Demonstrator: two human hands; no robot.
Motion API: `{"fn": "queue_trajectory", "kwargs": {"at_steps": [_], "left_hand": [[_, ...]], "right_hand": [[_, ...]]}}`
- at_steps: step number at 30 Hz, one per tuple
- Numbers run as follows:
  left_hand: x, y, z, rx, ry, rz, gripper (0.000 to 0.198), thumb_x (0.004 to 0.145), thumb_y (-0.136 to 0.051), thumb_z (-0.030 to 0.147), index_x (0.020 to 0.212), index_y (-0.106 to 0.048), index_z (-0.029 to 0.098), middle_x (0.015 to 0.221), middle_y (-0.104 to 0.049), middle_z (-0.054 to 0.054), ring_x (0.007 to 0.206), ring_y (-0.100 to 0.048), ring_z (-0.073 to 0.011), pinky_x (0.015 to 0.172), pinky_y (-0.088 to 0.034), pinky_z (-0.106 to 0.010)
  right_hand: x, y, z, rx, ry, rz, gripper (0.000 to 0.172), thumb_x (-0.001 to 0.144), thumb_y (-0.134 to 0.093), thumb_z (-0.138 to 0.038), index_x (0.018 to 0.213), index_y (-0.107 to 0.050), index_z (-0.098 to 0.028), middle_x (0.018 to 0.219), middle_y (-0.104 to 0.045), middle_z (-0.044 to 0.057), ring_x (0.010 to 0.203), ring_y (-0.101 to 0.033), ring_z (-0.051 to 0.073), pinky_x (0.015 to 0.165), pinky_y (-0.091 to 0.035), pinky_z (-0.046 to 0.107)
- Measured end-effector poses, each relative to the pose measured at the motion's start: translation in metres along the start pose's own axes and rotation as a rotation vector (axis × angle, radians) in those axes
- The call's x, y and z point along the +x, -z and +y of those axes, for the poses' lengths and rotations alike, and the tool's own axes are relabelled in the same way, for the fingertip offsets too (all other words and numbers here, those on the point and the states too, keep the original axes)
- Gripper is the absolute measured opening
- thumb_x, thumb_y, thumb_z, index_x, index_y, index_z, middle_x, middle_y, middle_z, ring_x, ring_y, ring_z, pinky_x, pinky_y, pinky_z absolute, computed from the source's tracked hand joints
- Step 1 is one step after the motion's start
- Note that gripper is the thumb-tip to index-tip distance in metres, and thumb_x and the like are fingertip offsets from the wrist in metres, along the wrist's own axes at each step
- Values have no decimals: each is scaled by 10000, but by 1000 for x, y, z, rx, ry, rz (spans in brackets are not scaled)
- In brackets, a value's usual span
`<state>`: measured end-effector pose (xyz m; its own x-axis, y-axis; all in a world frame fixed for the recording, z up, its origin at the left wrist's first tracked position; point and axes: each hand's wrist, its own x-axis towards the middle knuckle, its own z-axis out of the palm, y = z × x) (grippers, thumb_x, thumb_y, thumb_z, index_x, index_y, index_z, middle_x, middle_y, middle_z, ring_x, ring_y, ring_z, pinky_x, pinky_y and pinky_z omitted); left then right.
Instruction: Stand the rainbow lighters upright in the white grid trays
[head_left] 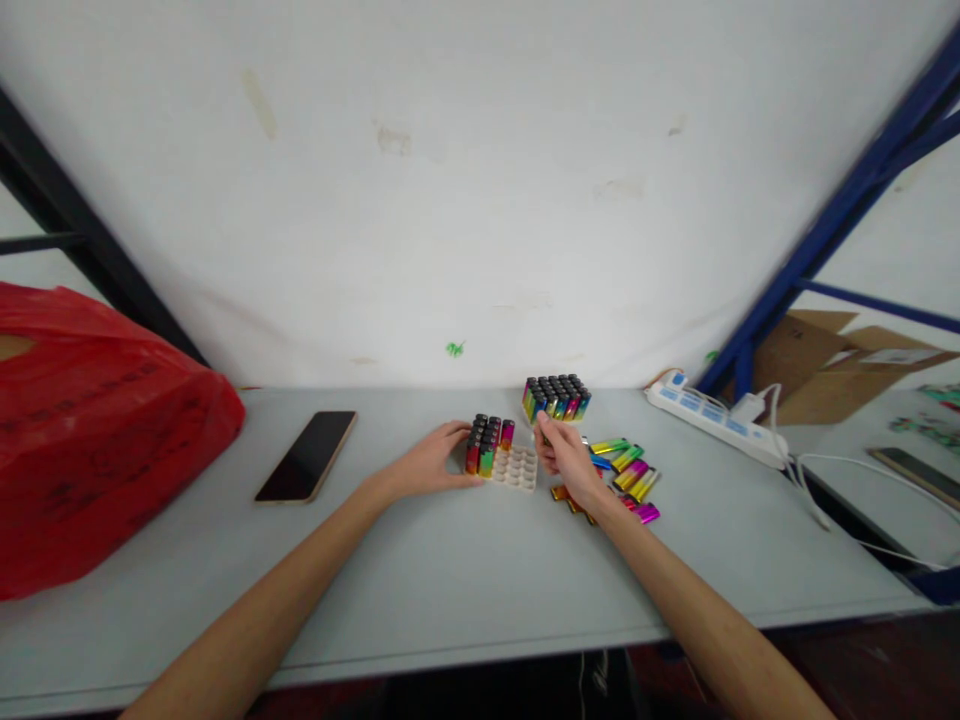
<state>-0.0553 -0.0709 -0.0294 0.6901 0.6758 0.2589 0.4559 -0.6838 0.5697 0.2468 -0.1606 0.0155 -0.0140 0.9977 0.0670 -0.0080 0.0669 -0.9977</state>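
Observation:
My left hand (426,464) is curved round the left end of a pale tray (517,470) with round hollows, fingers behind and thumb in front. Upright lighters (484,445) with black tops and shiny coloured bodies fill the tray's left part; a pink one (508,434) stands a little apart at the back. The hollows at the front right are bare. My right hand (561,452) is closed in a pinch just above the tray's right edge; what it pinches is hidden. Beside and partly under this hand lie several loose lighters (630,472) in mixed colours.
A packed block of upright lighters (556,396) stands behind my right hand, near the wall. A phone (307,458) lies to the left, and a red plastic bag (105,430) bulges at the far left. At the right are a white power strip (716,422) with cables and a cardboard box (840,365).

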Motion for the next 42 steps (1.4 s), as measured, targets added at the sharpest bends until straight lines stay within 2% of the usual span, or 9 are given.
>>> {"fn": "queue_trajectory", "kwargs": {"at_steps": [4, 7, 10, 12, 21, 27, 34, 38, 42], "left_hand": [[0, 1, 3, 3, 2, -5, 881, 935, -1025, 796, 1585, -833, 233, 1751, -779, -209, 1640, -736, -509, 1457, -579, -608], [0, 1, 5, 6, -6, -6, 869, 947, -1018, 787, 1581, -831, 223, 1749, -779, -214, 1640, -734, -504, 1458, -577, -604], [0, 2, 6, 1, -14, -2, 854, 953, -1018, 790, 1580, -832, 241, 1735, -791, -197, 1631, -739, -489, 1450, -585, -591], [0, 2, 6, -1, -22, 2, 839, 953, -1022, 783, 1577, -833, 255, 1726, -799, -185, 1623, -742, -484, 1447, -588, -596], [-1, 0, 2, 1, -37, 7, 834, 962, -1018, 786, 1578, -830, 256, 1718, -801, -187, 1612, -748, -480, 1431, -605, -599], [-1, 0, 2, 9, -24, 7, 871, 955, -1018, 797, 1600, -823, 244, 1733, -793, -194, 1633, -738, -483, 1448, -588, -589], [0, -1, 2, 10, -31, 9, 834, 948, -1034, 762, 1582, -829, 259, 1719, -804, -182, 1622, -746, -481, 1443, -595, -599], [0, 1, 4, 9, -30, 2, 838, 950, -1028, 772, 1578, -832, 253, 1725, -797, -187, 1626, -743, -489, 1453, -586, -603], [0, 2, 6, 3, -27, 5, 843, 947, -1021, 790, 1572, -836, 255, 1738, -794, -190, 1627, -740, -498, 1455, -583, -621]], "right_hand": [[3, 3, 9, -236, 163, 89, 887, 944, -665, -1130, 652, -449, -320, 606, -386, -48, 594, -349, 164, 550, -276, 323], [4, 6, 13, -421, 278, 133, 753, 1047, -635, -921, 649, -439, -313, 620, -418, -31, 642, -396, 177, 617, -310, 327], [3, 6, 15, -543, 339, 105, 563, 1049, -638, -682, 682, -430, -309, 637, -435, -29, 665, -427, 184, 651, -325, 324], [2, 4, 15, -576, 357, 71, 496, 1037, -635, -601, 700, -413, -311, 641, -444, -29, 676, -446, 190, 662, -335, 320], [-1, -3, 13, -621, 376, 33, 572, 1112, -655, -677, 735, -430, -309, 638, -484, -31, 671, -459, 192, 659, -362, 317], [0, -1, 17, -672, 343, 7, 399, 1057, -640, -421, 732, -439, -305, 635, -531, -24, 657, -492, 194, 664, -341, 317], [1, 0, 23, -740, 361, 18, 366, 1102, -672, -365, 785, -499, -310, 661, -597, -20, 667, -566, 217, 680, -387, 323], [3, 1, 28, -750, 415, 5, 340, 1240, -613, -462, 937, -596, -307, 796, -702, 16, 769, -668, 257, 752, -501, 339], [4, 4, 28, -808, 509, -22, 367, 1320, -519, -484, 1021, -632, -304, 1031, -771, 86, 967, -742, 295, 929, -620, 387]]}}
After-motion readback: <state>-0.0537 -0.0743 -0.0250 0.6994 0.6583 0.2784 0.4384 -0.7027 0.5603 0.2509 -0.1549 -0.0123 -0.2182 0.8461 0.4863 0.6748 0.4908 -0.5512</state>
